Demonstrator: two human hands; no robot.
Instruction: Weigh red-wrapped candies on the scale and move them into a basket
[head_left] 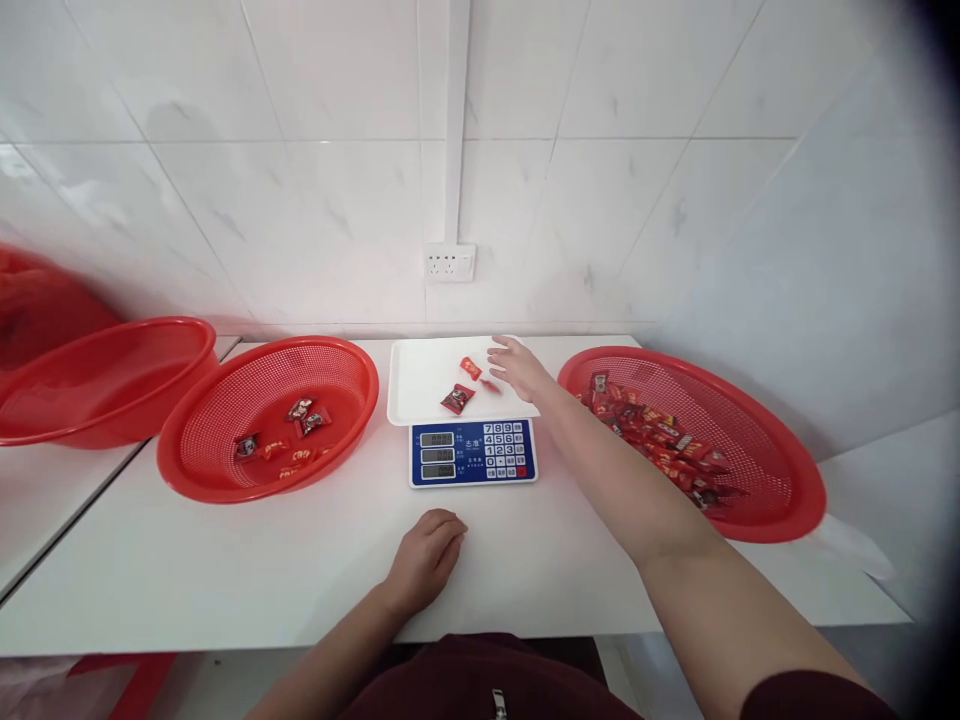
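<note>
My right hand (517,368) is over the right side of a white weighing tray (412,380), fingers apart and holding nothing. Just left of it, on the tray, lie a dark red wrapped candy (457,399), an orange-red wrapped candy (470,368) and a small red wrapped candy (490,387). The tray belongs to a blue digital scale (474,452) with a keypad and three small displays. My left hand (429,560) rests on the table in front of the scale, its fingers curled together; whether anything is inside cannot be seen.
At the right, a red perforated basket (780,470) holds a heap of wrapped candies (660,440). Another red basket (262,362) at the left has several candies in it. Beyond it stands a further red basket (150,345). A tiled wall with a socket (450,262) borders the white table (300,560).
</note>
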